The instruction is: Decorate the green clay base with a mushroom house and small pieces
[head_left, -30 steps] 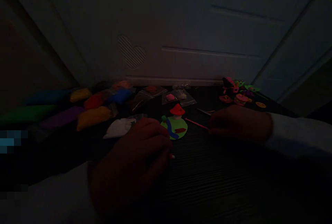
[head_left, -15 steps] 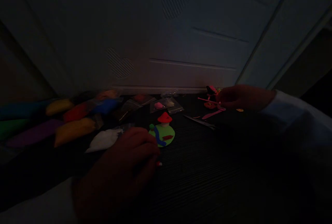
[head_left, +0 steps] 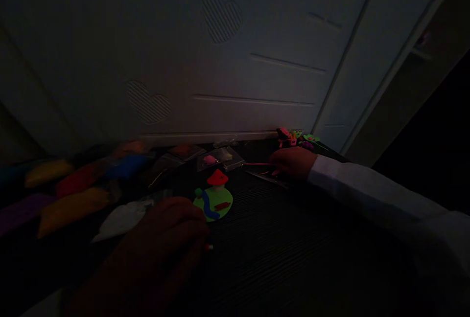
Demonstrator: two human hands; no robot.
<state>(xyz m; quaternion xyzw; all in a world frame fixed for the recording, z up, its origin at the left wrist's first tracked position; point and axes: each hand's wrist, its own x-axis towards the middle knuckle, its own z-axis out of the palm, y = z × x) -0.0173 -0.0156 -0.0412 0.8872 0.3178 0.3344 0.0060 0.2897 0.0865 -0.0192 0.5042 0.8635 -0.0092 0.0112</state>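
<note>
My left hand (head_left: 165, 238) is low at the left with its fingers curled together. From beside its thumb pokes the end of a small red-and-white piece (head_left: 208, 247); the rest is hidden. Just beyond those fingers lies a flat green clay base (head_left: 223, 199) bearing a red-capped mushroom shape (head_left: 218, 179), a blue strip, a brown piece and a green ball. Over at the right, my right hand (head_left: 293, 161) is closed on a thin pink modelling tool (head_left: 259, 164) whose tip points left. Scissors (head_left: 268, 178) lie just below that hand.
Bags of coloured clay, including orange (head_left: 75, 207), white (head_left: 125, 216) and blue (head_left: 127, 166), lie at the left. Small clear bags (head_left: 220, 158) sit near the panel (head_left: 235, 77) at the back. Several colourful small figures (head_left: 293, 137) stand behind my right hand. Lighting is very dim.
The view has turned to the right. My right hand has come left and nearer, with the pink tool shifting along, uncovering the colourful figures. My left hand keeps its place beside the green base.
</note>
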